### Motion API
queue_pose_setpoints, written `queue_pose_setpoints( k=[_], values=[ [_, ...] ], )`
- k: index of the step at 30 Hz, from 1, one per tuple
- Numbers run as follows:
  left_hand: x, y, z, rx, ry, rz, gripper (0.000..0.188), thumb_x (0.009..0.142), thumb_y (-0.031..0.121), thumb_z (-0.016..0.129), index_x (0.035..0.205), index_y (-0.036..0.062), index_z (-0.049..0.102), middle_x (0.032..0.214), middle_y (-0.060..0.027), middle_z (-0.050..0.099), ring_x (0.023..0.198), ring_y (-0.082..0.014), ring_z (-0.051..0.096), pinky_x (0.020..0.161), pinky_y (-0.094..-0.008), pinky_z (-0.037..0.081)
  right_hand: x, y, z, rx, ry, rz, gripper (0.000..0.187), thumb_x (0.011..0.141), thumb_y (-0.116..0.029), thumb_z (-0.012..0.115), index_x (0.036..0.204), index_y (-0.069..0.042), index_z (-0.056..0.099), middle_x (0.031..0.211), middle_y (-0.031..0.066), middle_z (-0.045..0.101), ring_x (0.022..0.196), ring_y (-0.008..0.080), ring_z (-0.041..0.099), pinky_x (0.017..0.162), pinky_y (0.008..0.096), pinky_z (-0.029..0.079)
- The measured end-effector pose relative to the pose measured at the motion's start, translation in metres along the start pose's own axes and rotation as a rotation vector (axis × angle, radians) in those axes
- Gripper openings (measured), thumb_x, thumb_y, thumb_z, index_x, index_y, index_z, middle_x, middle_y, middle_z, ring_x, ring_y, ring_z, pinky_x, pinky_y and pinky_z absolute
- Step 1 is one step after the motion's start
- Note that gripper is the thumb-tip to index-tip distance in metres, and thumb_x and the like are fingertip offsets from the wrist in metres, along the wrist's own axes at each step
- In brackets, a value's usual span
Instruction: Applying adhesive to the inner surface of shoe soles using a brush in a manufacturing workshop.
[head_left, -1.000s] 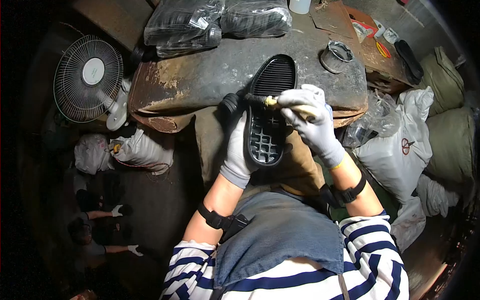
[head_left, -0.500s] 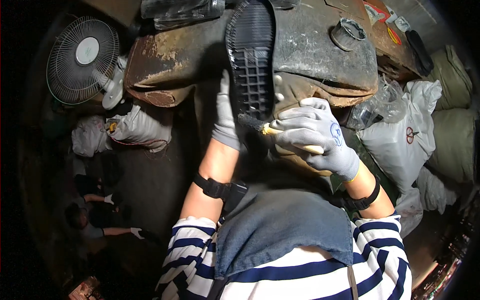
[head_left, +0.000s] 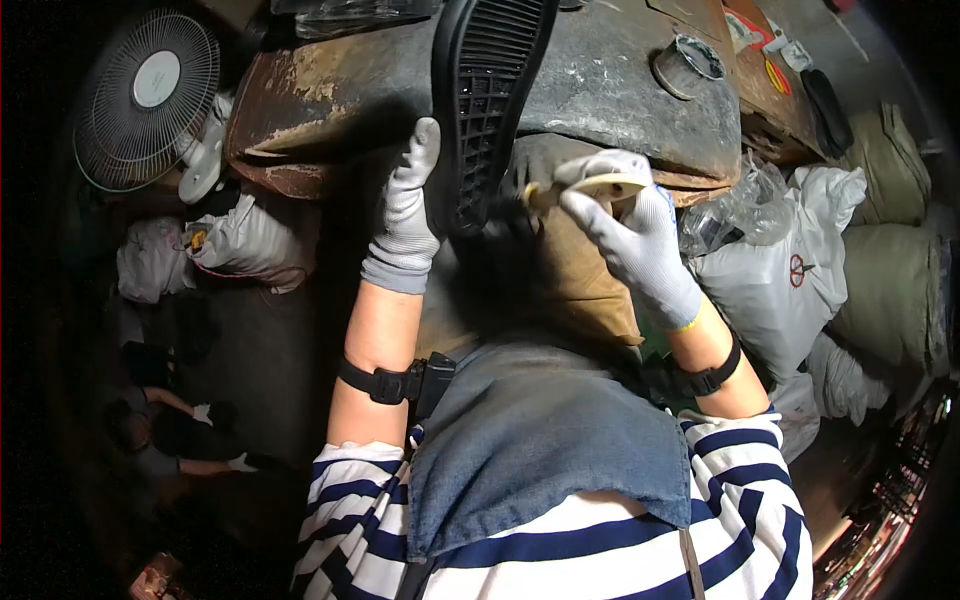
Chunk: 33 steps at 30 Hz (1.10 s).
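Note:
A black shoe sole (head_left: 478,110) with a grid of open cells is held up over the front of the worn work surface. My left hand (head_left: 406,205), in a grey-white knit glove, grips it at its left side; the thumb points up and the fingers are hidden behind the sole. To the right of the sole, my right hand (head_left: 630,215), gloved likewise, is closed round the pale curved handle of a brush (head_left: 612,182). Motion blurs the brush's dark bristle end. This brush is apart from the sole.
A round can (head_left: 686,68) with a crusted rim stands on the scuffed work surface (head_left: 610,105). At the far left is a fan (head_left: 155,80), above white sacks (head_left: 250,245). White bags (head_left: 780,270) and green bundles (head_left: 890,285) crowd the right. Another person (head_left: 150,425) works at lower left.
My right hand has drawn the brush away from the sole's lower end, raising and turning it. The sole has tilted, its lower end swinging left, and my left hand has shifted left with it.

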<state>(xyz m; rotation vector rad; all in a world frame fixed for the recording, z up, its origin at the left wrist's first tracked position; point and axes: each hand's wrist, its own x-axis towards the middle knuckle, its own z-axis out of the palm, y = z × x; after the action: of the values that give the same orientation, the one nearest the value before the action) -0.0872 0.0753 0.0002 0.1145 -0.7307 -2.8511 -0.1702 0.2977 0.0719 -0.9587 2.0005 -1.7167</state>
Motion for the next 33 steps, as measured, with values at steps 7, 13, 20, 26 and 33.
queue_pose_setpoints(
  k=[7,13,20,26,33],
  values=[
    [-0.033,-0.009,0.021,0.437,0.127,0.241,0.043,0.100,0.027,0.059,0.130,-0.0038,0.057,0.119,-0.0049,0.065,0.112,-0.0134,0.061,0.099,-0.0254,0.048,0.022,-0.004,0.000,-0.311,0.117,-0.303,0.015,0.085,-0.014,0.073,0.097,-0.006,0.071,0.096,0.0073,0.070,0.093,0.0230,0.062,0.086,0.0347,0.046],
    [-0.106,0.009,-0.005,-0.168,0.236,-0.041,0.057,0.105,0.043,0.039,0.142,0.0002,0.045,0.132,-0.0253,0.059,0.114,-0.0425,0.062,0.091,-0.0523,0.056,0.042,-0.001,-0.022,0.090,0.267,-0.122,0.018,0.094,-0.008,0.066,0.111,-0.001,0.065,0.100,0.0040,0.070,0.091,0.0095,0.063,0.084,0.0238,0.049],
    [-0.257,0.058,-0.123,-0.420,0.643,0.829,0.066,0.099,0.050,0.043,0.147,0.0047,0.041,0.148,-0.0217,0.044,0.137,-0.0428,0.042,0.109,-0.0528,0.044,0.046,-0.002,-0.099,-0.150,0.499,-0.233,0.021,0.097,-0.013,0.061,0.112,0.001,0.066,0.111,0.0069,0.066,0.101,0.0131,0.060,0.095,0.0274,0.045],
    [-0.184,0.048,-0.135,0.061,0.738,0.545,0.051,0.099,0.027,0.057,0.142,0.0048,0.045,0.143,-0.0202,0.049,0.130,-0.0335,0.050,0.109,-0.0472,0.045,0.063,0.041,-0.152,0.035,0.570,-0.226,0.028,0.099,-0.016,0.057,0.115,0.005,0.063,0.114,0.0097,0.064,0.105,0.0165,0.059,0.098,0.0310,0.045],
    [-0.038,-0.022,-0.047,2.126,0.057,0.572,0.037,0.080,0.004,0.053,0.107,0.0176,0.073,0.142,-0.0179,0.051,0.133,-0.0400,0.043,0.115,-0.0564,0.027,0.120,0.045,-0.190,-0.168,0.698,-0.230,0.022,0.094,-0.015,0.061,0.108,0.001,0.064,0.107,0.0089,0.064,0.099,0.0178,0.059,0.093,0.0321,0.046]
  ],
)
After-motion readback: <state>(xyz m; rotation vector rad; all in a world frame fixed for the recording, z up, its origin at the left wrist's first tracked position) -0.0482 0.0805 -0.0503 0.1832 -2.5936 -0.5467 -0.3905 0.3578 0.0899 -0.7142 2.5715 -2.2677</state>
